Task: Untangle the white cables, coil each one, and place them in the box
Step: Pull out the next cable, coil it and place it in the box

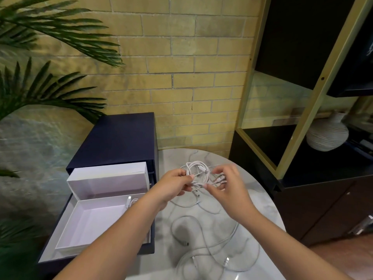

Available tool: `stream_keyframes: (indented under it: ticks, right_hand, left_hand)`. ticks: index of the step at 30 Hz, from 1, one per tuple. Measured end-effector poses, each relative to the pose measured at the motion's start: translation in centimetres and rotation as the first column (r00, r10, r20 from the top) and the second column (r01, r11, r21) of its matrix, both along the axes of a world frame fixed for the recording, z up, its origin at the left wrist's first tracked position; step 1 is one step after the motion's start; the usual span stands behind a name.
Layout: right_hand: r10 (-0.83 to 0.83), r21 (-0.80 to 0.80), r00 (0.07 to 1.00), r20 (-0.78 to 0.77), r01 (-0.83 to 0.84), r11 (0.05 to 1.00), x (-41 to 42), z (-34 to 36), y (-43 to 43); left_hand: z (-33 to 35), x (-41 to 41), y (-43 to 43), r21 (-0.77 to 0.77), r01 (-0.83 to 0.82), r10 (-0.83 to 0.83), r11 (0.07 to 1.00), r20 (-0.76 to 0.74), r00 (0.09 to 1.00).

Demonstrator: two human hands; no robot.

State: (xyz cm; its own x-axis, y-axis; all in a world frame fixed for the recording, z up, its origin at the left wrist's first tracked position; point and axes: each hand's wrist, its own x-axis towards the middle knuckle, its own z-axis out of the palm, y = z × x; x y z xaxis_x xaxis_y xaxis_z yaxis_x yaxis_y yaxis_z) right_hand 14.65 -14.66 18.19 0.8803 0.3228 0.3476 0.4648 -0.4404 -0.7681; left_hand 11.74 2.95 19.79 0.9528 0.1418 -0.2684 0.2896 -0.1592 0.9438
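Above the marble table (pixel 268 209) I hold a small coil of white cable (pixel 196 170) between both hands. My left hand (pixel 173 185) pinches the coil's left side. On the right, my right hand (pixel 226 184) grips the coil's loose end with its connectors. More white cable (pixel 214 245) lies in tangled loops on the table near me, its plugs showing. The open white box (pixel 72 225) sits left of the table with its lid raised. One white cable (pixel 131 201) lies in the box's far right corner.
The box rests in a dark blue case (pixel 119 136) against a yellow brick wall. Palm fronds (pixel 46 83) hang over the left. A black and gold shelf unit (pixel 302 110) with a ribbed white vase (pixel 328 134) stands right of the table.
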Motion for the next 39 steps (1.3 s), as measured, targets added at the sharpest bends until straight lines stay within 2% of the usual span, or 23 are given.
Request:
stream_keyframes:
  ticks: [2,4,9,11,15,17,20,23,28,31,36,39]
  right_hand:
    - [0.086,-0.192,0.982,0.166,-0.053,0.980,-0.2,-0.2,0.1]
    - [0.143,-0.372,0.946,0.292,-0.025,0.928,0.0,-0.2,0.1]
    - [0.201,-0.610,0.878,0.434,0.122,0.783,0.3,0.1,0.6]
    - [0.223,-0.639,0.866,0.448,0.136,0.758,0.4,0.3,0.9]
    - [0.202,-0.597,0.900,0.386,0.077,0.799,0.3,0.7,1.6]
    - [0.169,-0.534,0.929,0.329,0.035,0.845,0.2,0.8,1.9]
    - [0.085,-0.394,0.974,0.212,0.006,0.919,0.1,0.7,1.9]
    - [-0.030,-0.182,0.999,0.020,0.033,0.983,0.3,0.6,1.6]
    - [-0.148,-0.007,0.979,-0.141,0.149,0.989,1.4,0.1,1.2]
    - [-0.024,0.248,0.914,-0.404,0.135,0.959,1.5,0.5,1.2]
    - [0.187,0.460,0.822,-0.538,0.101,0.882,1.0,1.0,1.4]
    - [0.312,0.600,0.731,-0.606,0.163,0.783,1.3,1.1,1.4]
  left_hand:
    - [-0.2,0.0,-0.2,0.006,0.022,-0.022,1.000,-0.009,1.000]
    - [-0.3,-0.1,-0.4,0.036,0.037,-0.037,0.999,-0.002,0.999]
    - [-0.6,-0.3,-0.9,0.145,0.023,-0.030,0.989,0.049,0.998]
    - [-0.7,-0.2,-1.1,0.180,-0.014,0.000,0.983,0.075,0.997]
    - [-0.7,0.0,-1.2,0.270,-0.122,0.090,0.955,0.128,0.988]
    - [-0.8,-0.1,-1.4,0.269,-0.173,0.135,0.948,0.152,0.979]
    - [-0.9,-0.2,-1.6,0.164,-0.252,0.223,0.954,0.180,0.958]
    - [-0.7,-0.4,-1.9,0.062,-0.275,0.256,0.960,0.212,0.943]
    - [-0.3,-0.8,-2.1,0.099,-0.252,0.213,0.963,0.299,0.930]
    - [-0.3,-0.7,-2.2,0.078,-0.218,0.180,0.973,0.339,0.923]
    - [-0.6,-0.8,-2.0,0.098,-0.182,0.136,0.979,0.358,0.924]
    - [-0.6,-0.9,-1.9,0.145,-0.156,0.097,0.977,0.346,0.933]
